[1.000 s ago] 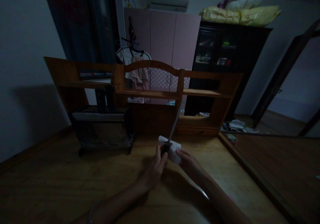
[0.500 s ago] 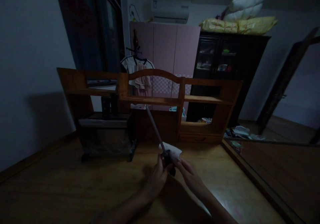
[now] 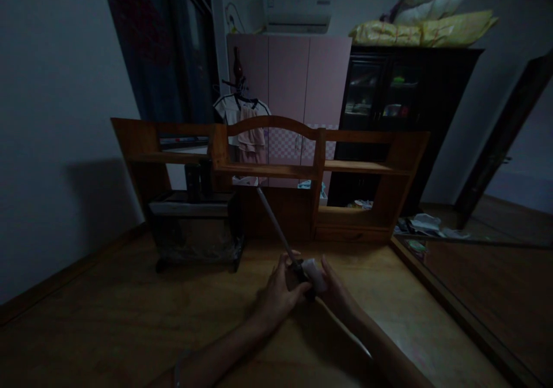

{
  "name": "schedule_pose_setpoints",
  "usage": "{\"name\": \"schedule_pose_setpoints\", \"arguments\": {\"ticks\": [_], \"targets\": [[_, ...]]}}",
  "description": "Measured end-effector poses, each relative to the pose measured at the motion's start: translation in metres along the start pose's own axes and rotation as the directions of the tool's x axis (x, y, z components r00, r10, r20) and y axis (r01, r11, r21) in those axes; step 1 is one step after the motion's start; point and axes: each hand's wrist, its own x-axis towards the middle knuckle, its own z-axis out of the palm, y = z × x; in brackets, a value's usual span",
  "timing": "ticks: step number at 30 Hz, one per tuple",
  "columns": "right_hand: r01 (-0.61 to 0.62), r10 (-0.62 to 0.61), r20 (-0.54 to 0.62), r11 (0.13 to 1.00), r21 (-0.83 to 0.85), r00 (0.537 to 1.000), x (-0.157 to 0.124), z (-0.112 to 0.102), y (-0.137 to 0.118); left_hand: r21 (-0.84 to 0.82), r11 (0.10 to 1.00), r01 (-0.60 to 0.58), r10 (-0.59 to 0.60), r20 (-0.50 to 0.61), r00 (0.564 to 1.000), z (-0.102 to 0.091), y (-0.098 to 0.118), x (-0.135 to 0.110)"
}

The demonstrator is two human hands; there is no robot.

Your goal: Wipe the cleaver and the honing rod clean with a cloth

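A long thin grey rod (image 3: 274, 222) with a dark handle end (image 3: 309, 291) slants up and to the left over the desk; the dim light hides its exact kind. My left hand (image 3: 283, 290) is closed around the dark end, thumb across it. A white tissue or cloth (image 3: 314, 274) lies against that dark part on its right side. My right hand (image 3: 339, 297) holds the white tissue, fingers pointing up along its right edge. Part of the dark end is hidden by the hands and the tissue.
Both forearms are above a wooden desk top (image 3: 207, 313). Behind stands a wooden shelf unit (image 3: 272, 172). At its left is a dark box-like appliance (image 3: 196, 232). A raised wooden edge (image 3: 444, 307) runs along the right. Beyond are a pink wardrobe (image 3: 287, 82) and a dark cabinet (image 3: 436, 88).
Both hands and the rod have shifted slightly right in view. The white tissue, spread out before, is now bunched and turned more upright beside the dark end. The room view has shifted a little.
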Motion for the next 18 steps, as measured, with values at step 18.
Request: {"name": "schedule_pose_setpoints", "arguments": {"ticks": [18], "targets": [[-0.023,-0.124,-0.196,0.79,-0.612,0.973,-0.002,-0.031,0.008,-0.211,0.953,0.218,-0.167,0.235,0.957,-0.014,-0.011,0.014]]}}
